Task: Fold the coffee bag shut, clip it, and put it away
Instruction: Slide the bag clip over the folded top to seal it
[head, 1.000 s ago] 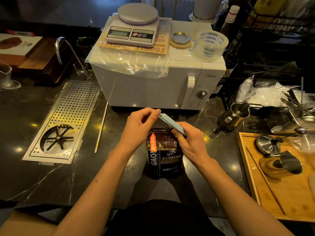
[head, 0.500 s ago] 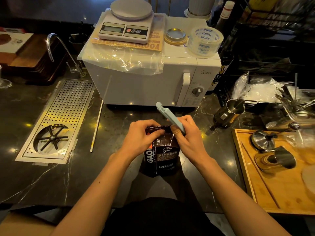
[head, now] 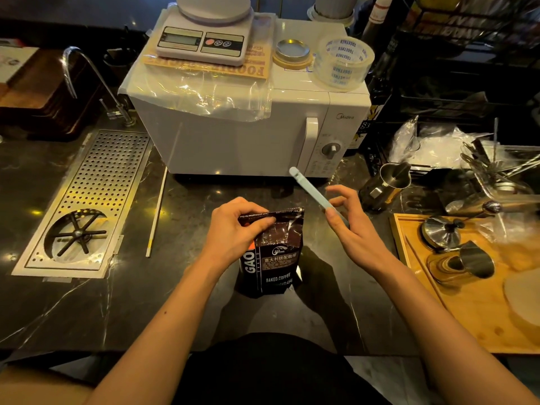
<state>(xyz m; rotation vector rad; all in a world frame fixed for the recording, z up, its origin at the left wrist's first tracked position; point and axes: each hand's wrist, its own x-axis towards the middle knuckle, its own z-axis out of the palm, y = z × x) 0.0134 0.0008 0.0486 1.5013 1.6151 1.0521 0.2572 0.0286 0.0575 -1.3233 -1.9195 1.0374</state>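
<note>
left hand (head: pixel 233 229) pinching coffee bag (head: pixel 274 252), right hand (head: pixel 347 226) holding clip (head: pixel 310 190) (fingers splayed)

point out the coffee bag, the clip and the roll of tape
coffee bag (head: pixel 277 258), head view, on the printed front panel below the folded top
clip (head: pixel 309 187), head view, on the middle of the pale blue bar
roll of tape (head: pixel 343 64), head view, on the printed outer side of the roll

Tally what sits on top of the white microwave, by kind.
White digital kitchen scale: 1
Clear packing tape roll with blue lettering: 1
Round gold metal tin lid: 1
Clear plastic sheet: 1
Yellow printed paper: 1
Total: 5
</note>
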